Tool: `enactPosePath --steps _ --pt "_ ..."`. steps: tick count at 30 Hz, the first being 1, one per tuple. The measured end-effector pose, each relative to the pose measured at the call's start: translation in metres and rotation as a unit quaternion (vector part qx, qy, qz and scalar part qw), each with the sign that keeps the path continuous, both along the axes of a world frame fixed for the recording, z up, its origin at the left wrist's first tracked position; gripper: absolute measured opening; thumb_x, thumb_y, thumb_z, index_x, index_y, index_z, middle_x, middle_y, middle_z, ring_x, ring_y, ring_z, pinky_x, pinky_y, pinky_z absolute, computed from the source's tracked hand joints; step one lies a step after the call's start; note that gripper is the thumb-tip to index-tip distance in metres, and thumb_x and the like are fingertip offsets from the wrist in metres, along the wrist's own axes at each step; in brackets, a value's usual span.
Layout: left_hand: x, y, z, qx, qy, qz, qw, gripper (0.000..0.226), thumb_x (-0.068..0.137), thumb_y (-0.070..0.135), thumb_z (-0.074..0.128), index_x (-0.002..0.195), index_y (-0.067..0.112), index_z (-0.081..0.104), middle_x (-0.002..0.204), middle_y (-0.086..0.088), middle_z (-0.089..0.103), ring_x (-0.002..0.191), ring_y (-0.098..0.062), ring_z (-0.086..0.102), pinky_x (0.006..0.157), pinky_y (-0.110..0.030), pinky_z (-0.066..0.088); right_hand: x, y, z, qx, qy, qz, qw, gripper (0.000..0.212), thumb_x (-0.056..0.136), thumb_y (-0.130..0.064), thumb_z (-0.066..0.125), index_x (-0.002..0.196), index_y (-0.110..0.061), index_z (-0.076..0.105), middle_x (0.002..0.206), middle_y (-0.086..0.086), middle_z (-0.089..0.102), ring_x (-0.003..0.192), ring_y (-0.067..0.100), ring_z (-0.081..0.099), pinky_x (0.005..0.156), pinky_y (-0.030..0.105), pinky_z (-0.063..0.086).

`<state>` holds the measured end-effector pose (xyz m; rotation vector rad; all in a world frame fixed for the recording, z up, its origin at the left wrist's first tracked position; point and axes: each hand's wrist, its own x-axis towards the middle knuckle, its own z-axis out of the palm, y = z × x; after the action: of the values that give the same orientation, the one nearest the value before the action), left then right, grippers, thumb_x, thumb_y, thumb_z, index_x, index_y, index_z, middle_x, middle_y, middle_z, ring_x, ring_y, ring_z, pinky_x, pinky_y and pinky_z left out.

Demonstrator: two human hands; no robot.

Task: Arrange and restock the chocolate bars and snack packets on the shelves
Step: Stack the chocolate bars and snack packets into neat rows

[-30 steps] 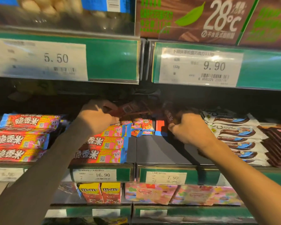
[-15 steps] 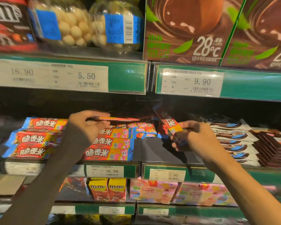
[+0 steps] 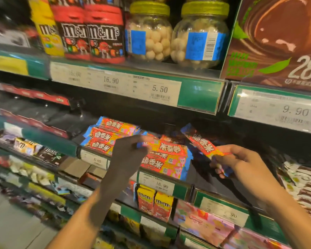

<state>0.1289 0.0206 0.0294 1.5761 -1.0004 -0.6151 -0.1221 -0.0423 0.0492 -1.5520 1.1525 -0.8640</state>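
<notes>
the right hand (image 3: 241,161) pinches one red crispy-rice chocolate bar (image 3: 202,143) by its near end, tilted up and away so the label faces out, probably to slot it in. just left of it, the left hand (image 3: 127,153) grips another bar (image 3: 147,141) flat at the top of the front stack (image 3: 166,159), fingers curled round it, likely squaring it. a second stack (image 3: 108,136) lies beyond the left hand.
</notes>
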Motion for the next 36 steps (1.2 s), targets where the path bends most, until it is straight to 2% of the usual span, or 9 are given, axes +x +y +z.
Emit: enactPosePath --steps 4,8,11,15,23,26,30,33,36 --pt "0.007 0.016 0.005 -0.087 0.134 0.038 0.986 0.025 0.072 -0.001 0.071 0.095 -0.012 0.07 0.081 -0.012 0.068 0.075 -0.02 0.067 0.069 -0.025 0.053 0.019 -0.012 0.001 -0.023 -0.004 0.024 0.999 0.017 0.092 -0.001 0.06 0.09 -0.01 0.075 0.076 0.017 0.072 0.06 0.015 0.059 0.06 0.03 0.046" --pt "0.037 0.025 0.006 -0.069 0.12 0.116 0.983 0.023 0.079 -0.01 0.066 0.088 0.009 0.077 0.091 -0.012 0.075 0.075 -0.024 0.07 0.063 -0.026 0.056 0.042 -0.016 0.002 -0.03 -0.009 0.025 0.999 0.01 0.091 -0.002 0.063 0.09 0.003 0.072 0.081 0.027 0.067 0.061 0.015 0.058 0.061 0.034 0.044" --pt "0.067 0.021 0.002 -0.073 0.144 0.146 0.976 0.028 0.082 -0.01 0.063 0.086 0.015 0.076 0.096 -0.012 0.074 0.079 -0.024 0.068 0.077 -0.034 0.056 0.058 -0.017 0.005 -0.038 -0.001 0.03 0.999 0.009 0.091 -0.002 0.064 0.089 -0.001 0.073 0.075 0.028 0.063 0.055 0.012 0.053 0.058 0.03 0.042" --pt "0.09 0.015 0.002 -0.086 0.25 0.123 0.956 0.027 0.08 -0.012 0.063 0.1 0.004 0.071 0.089 -0.017 0.071 0.071 -0.022 0.068 0.072 -0.033 0.054 0.073 -0.019 0.009 -0.026 0.012 0.015 0.999 0.019 0.091 -0.004 0.064 0.082 0.013 0.066 0.066 0.019 0.06 0.047 0.005 0.053 0.05 0.015 0.042" --pt "0.125 0.007 0.004 -0.073 0.548 0.027 0.833 0.016 0.08 -0.012 0.055 0.093 -0.005 0.06 0.103 -0.017 0.065 0.109 -0.027 0.063 0.08 -0.035 0.059 0.125 -0.009 0.016 -0.023 0.067 0.012 0.997 0.017 0.086 -0.021 0.069 0.079 -0.006 0.069 0.08 0.015 0.071 0.073 0.037 0.061 0.073 0.051 0.049" --pt "0.131 0.014 0.004 -0.049 0.602 0.009 0.797 0.049 0.069 -0.011 0.063 0.117 -0.014 0.059 0.119 -0.028 0.063 0.109 -0.038 0.065 0.072 -0.04 0.061 0.148 -0.016 0.015 -0.053 0.137 0.027 0.989 0.018 0.084 -0.027 0.072 0.071 -0.015 0.07 0.072 0.002 0.072 0.068 0.024 0.063 0.073 0.039 0.049" --pt "0.141 0.028 0.009 -0.062 0.636 0.01 0.769 0.046 0.067 -0.01 0.062 0.113 -0.012 0.062 0.112 -0.03 0.066 0.097 -0.038 0.069 0.065 -0.041 0.062 0.185 -0.034 0.025 -0.081 0.193 0.085 0.974 0.005 0.087 -0.026 0.07 0.082 -0.027 0.071 0.079 -0.011 0.07 0.071 -0.002 0.065 0.069 0.012 0.05" --pt "0.153 0.04 0.008 -0.063 0.626 0.017 0.777 0.046 0.068 -0.007 0.06 0.114 -0.01 0.062 0.111 -0.027 0.067 0.1 -0.036 0.067 0.063 -0.039 0.062 0.214 -0.047 0.026 -0.068 0.191 0.132 0.97 0.005 0.088 -0.021 0.069 0.089 -0.018 0.073 0.09 0.004 0.073 0.088 0.024 0.069 0.086 0.039 0.055" --pt "0.161 0.049 0.007 -0.062 0.601 0.036 0.796 0.03 0.081 -0.009 0.056 0.111 -0.011 0.062 0.106 -0.024 0.07 0.104 -0.036 0.064 0.07 -0.05 0.059 0.242 -0.053 0.028 -0.086 0.218 0.17 0.957 0.02 0.066 -0.027 0.061 0.074 -0.011 0.071 0.078 0.013 0.068 0.071 0.03 0.059 0.073 0.048 0.053"
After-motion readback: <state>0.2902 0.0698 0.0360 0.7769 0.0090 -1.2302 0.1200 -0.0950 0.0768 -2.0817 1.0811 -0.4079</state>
